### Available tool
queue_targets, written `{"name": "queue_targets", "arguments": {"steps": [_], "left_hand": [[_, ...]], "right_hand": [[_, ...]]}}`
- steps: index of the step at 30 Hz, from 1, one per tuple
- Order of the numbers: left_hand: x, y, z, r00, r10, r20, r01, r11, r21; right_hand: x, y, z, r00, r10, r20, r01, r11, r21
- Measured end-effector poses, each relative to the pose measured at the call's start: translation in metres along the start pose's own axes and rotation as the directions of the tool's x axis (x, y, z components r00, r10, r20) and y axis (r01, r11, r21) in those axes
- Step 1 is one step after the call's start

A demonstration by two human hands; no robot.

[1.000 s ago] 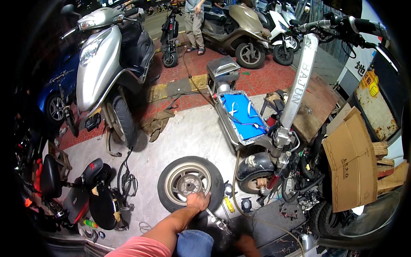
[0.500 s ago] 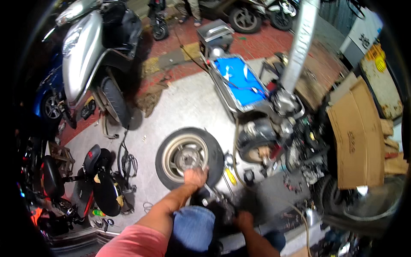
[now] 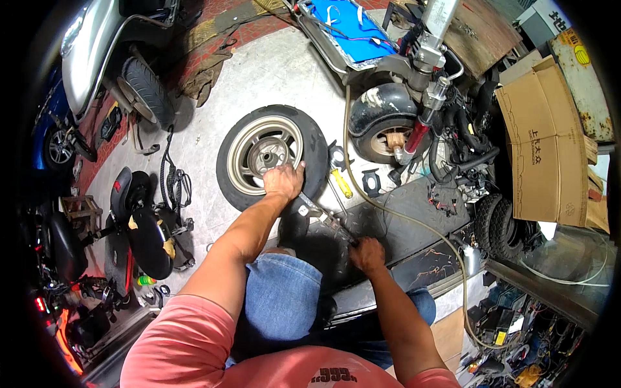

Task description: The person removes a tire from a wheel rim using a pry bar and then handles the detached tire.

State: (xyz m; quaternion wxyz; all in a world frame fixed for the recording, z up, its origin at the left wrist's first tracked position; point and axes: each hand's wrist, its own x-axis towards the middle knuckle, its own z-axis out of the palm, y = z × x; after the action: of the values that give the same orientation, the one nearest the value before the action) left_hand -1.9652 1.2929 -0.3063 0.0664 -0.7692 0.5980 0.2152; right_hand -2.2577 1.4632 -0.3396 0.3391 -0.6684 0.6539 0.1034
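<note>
In front of me a scooter wheel (image 3: 315,145) with a black tyre and pale metal rim lies flat on the floor. My left hand (image 3: 283,182) presses on its near side, its fingers curled over the rim by the hub and partly hidden, thumb pointing away. From beside that hand a long metal tool (image 3: 328,218) slants toward the lower right; I cannot make out its exact kind or its far tip. My right hand (image 3: 367,254) is closed around the tool's dark near end. A yellow-handled screwdriver (image 3: 341,183) lies just right of the tyre.
Right of the wheel stands a partly stripped scooter (image 3: 383,107), with a hose (image 3: 406,215) crossing the floor. A dark mat (image 3: 414,213) lies nearby. A cardboard box (image 3: 542,145) and tyres (image 3: 498,226) stand far right. At left are a silver scooter (image 3: 90,52) and a black seat (image 3: 155,242).
My view has tilted downward, so the wheel and hands appear higher in the picture. Both hands keep their places, the left on the wheel and the right on the tool.
</note>
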Motion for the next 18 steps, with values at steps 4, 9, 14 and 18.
{"name": "queue_targets", "arguments": {"steps": [4, 9, 14, 18], "left_hand": [[-0.002, 0.000, -0.004, 1.000, -0.017, 0.013, 0.017, 1.000, 0.001], [-0.005, 0.001, -0.013, 0.996, -0.048, 0.072, 0.051, 0.998, -0.043], [-0.038, -0.060, -0.008, 0.976, 0.044, -0.212, -0.105, 0.953, -0.285], [-0.041, -0.198, 0.024, 0.845, -0.440, -0.304, 0.184, 0.772, -0.608]], "right_hand": [[-0.001, -0.010, -0.014, 0.998, 0.032, 0.045, -0.033, 0.999, 0.013], [0.002, -0.006, -0.013, 0.995, 0.041, 0.093, -0.046, 0.997, 0.056], [-0.001, -0.014, -0.037, 0.978, 0.046, 0.203, -0.059, 0.997, 0.058], [-0.012, -0.012, -0.052, 0.980, -0.010, 0.200, -0.025, 0.985, 0.169]]}}
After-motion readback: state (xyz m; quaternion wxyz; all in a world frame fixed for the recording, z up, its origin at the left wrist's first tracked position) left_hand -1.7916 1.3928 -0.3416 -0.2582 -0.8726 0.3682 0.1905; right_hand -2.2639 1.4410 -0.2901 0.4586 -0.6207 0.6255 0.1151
